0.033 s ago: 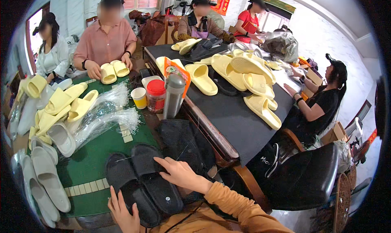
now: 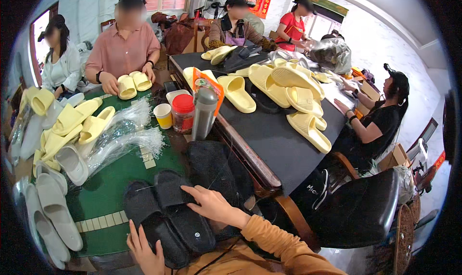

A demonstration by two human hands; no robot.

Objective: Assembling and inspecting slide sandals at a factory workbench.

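A pair of black slide slippers lies side by side at the near edge of the green table, heels toward me. My left hand (image 2: pixel 146 252) rests with outstretched fingers against the outer edge of the left slipper (image 2: pixel 162 234). Across the right slipper (image 2: pixel 174 191) reaches my right hand (image 2: pixel 214 207), fingers extended and apart, touching near its strap. Neither hand is wrapped around anything. A small round pale spot shows on the right slipper's heel. A thin clear strand sticks out by the left slipper's strap. Dark folded material (image 2: pixel 209 167) lies just beyond my right hand.
Grey slippers (image 2: pixel 57 212), yellow slippers (image 2: pixel 72 118) and a bundle of clear plastic strands (image 2: pixel 130 135) lie to the left. A yellow cup (image 2: pixel 163 116), red-lidded jar (image 2: pixel 183 114) and grey bottle (image 2: pixel 204 114) stand ahead. More yellow slippers cover the black table (image 2: pixel 269 145). Several people work around.
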